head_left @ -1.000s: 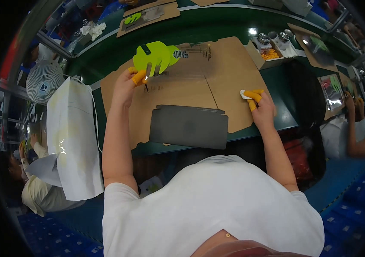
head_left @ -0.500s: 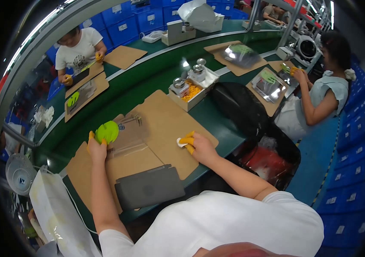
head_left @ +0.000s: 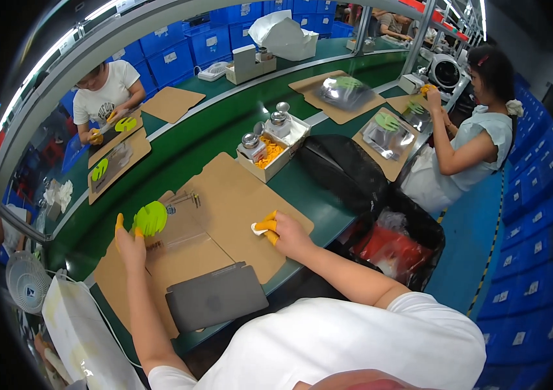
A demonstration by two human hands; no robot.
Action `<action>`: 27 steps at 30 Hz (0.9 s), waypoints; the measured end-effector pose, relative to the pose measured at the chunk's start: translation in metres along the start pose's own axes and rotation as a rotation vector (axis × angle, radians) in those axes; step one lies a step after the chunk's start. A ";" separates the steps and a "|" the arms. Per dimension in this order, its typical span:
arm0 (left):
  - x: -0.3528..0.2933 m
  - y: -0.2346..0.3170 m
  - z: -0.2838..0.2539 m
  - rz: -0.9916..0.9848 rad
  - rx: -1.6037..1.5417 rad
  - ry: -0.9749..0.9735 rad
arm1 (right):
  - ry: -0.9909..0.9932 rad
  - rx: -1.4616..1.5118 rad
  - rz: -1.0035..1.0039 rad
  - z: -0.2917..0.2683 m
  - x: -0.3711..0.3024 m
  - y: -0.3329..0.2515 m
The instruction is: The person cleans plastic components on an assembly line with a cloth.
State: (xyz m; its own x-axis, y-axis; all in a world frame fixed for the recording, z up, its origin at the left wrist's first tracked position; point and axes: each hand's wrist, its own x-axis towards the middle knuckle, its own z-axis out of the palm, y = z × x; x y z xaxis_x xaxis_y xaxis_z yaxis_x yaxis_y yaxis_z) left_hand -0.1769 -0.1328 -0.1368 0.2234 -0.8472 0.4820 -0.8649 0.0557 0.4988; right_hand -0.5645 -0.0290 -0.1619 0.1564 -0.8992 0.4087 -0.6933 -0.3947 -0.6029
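Observation:
My left hand (head_left: 131,246), with yellow finger covers, grips the near left end of a clear plastic sheet (head_left: 182,227). A bright green patch (head_left: 150,218) sits at that end, beside my thumb; the sheet's far edge is hard to make out. My right hand (head_left: 287,235), also in yellow finger covers, pinches a small white wad (head_left: 261,229) over the cardboard. Beneath both hands lies the creased brown cardboard (head_left: 237,195). A dark grey flat panel (head_left: 217,298) rests near the front edge, between my forearms.
Beyond the cardboard stands a box (head_left: 281,159) with metal-topped bottles and yellow finger covers. An open black bag (head_left: 354,172) is at the right. Co-workers handle similar sheets across the bench and at right. A white fan (head_left: 27,281) and blue crates (head_left: 523,260) flank the bench.
The whole view has shifted a little. My left hand still has the sheet, my right hand the white wad. The co-worker at far left has brought their hands closer together.

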 end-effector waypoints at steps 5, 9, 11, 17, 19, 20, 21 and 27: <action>-0.019 0.043 -0.034 0.066 -0.097 -0.076 | 0.016 0.105 0.091 -0.009 0.002 -0.013; -0.036 0.062 -0.062 0.177 0.041 -0.051 | 0.063 0.106 0.051 -0.006 0.001 -0.009; -0.047 0.070 -0.078 0.157 0.052 -0.050 | 0.055 0.107 0.043 -0.007 0.000 -0.012; -0.078 0.076 -0.119 0.141 0.074 -0.063 | 0.048 0.059 -0.009 -0.003 -0.002 -0.010; -0.090 0.074 -0.129 0.071 0.075 -0.106 | 0.032 0.041 -0.021 -0.001 -0.001 -0.010; -0.096 0.073 -0.133 0.084 0.146 -0.120 | 0.039 0.050 -0.014 -0.001 -0.001 -0.010; -0.102 0.073 -0.138 0.093 0.218 -0.136 | 0.042 0.058 -0.009 -0.001 -0.001 -0.011; -0.142 0.079 -0.186 0.111 0.363 -0.057 | 0.092 0.156 0.008 -0.003 0.002 -0.012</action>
State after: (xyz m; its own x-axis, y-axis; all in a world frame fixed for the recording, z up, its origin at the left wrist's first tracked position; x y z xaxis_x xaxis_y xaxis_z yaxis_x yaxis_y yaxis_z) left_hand -0.1938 0.0897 -0.0317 0.1033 -0.8751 0.4728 -0.9876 -0.0337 0.1535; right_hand -0.5578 -0.0254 -0.1521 0.0815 -0.8841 0.4601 -0.5755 -0.4187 -0.7025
